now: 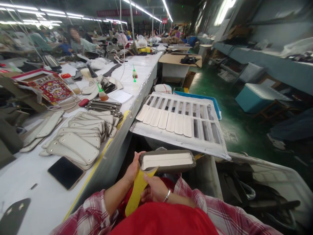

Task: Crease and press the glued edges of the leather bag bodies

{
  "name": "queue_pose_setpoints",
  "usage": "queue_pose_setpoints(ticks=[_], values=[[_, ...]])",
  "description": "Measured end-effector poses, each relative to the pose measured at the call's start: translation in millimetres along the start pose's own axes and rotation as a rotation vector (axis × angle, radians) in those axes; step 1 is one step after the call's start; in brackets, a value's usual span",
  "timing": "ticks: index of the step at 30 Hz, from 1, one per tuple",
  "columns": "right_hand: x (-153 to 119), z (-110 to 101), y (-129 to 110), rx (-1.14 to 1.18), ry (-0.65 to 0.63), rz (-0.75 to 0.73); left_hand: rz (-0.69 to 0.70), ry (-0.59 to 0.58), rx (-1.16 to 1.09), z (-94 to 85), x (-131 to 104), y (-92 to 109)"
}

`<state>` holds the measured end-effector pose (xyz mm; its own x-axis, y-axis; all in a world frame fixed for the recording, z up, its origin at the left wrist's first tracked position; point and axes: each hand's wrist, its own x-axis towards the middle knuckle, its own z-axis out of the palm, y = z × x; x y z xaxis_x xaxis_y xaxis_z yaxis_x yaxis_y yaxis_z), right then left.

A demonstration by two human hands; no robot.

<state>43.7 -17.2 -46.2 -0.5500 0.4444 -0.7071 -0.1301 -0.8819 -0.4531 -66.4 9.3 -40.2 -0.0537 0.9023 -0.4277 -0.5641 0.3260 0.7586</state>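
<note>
The left hand (133, 169) grips the left end of a long gray & white strip (167, 161) lying sideways over the lap, w/ the right hand (154, 189) just under it pinching a yellow peel sheet (137, 192), right of the table (36, 182).

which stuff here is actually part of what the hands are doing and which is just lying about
In hand:
- left hand on the end of the grey padded piece
- right hand holding the yellow strip
- slotted rack with cream pieces, just ahead

Lying about:
- stacked cream pieces on the table
- black phone
- glue bottles
- patterned box
- blue bin
</note>
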Motion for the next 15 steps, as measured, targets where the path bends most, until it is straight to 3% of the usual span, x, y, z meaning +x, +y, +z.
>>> queue_pose_setpoints(ticks=[4,9,15], values=[[7,-9,-3,-0.015,-0.040,0.016,-0.002,0.018,0.029,2.2,6,0],[17,-23,0,-0.023,-0.167,-0.075,-0.003,0.028,0.098,-3.2,17,-5],[21,-29,-2,-0.103,-0.105,-0.129,0.105,0.133,0.375,-3.1,23,-9]])
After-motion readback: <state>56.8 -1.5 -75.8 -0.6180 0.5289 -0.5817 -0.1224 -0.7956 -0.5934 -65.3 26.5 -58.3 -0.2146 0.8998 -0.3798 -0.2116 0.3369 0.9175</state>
